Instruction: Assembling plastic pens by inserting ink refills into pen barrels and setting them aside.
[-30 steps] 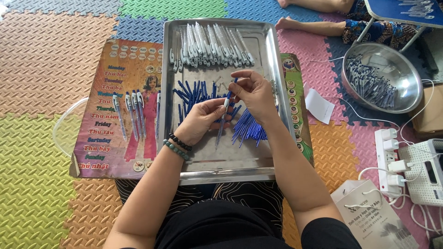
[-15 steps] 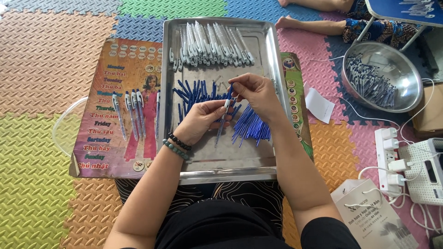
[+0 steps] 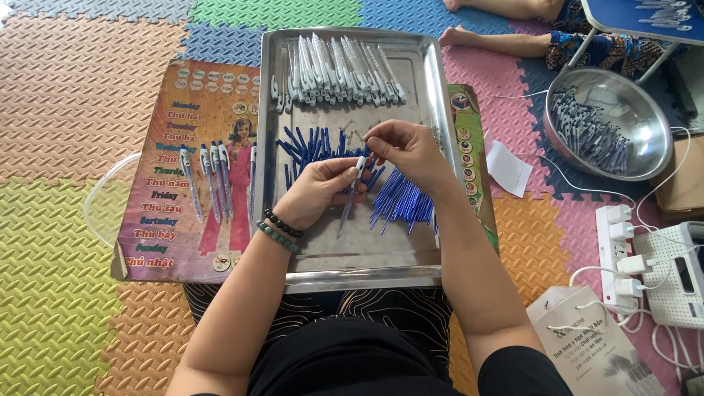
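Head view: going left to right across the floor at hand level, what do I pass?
Clear plastic bag edge → finished blue-and-white pens on the printed poster → left hand → right hand → white paper slip → round steel bowl of pen parts.

The rectangular steel tray looks brushed and dully glossy; the blue plastic pen barrels and white plastic caps shine smoothly. The coloured foam floor mats are matt, ridged. The round metal bowl gleams.

The pen is slim, with a white upper end and a blue barrel. It is held above the metal tray, tilted, its white end toward 1 o'clock and its tip toward 7 o'clock, between both hands.
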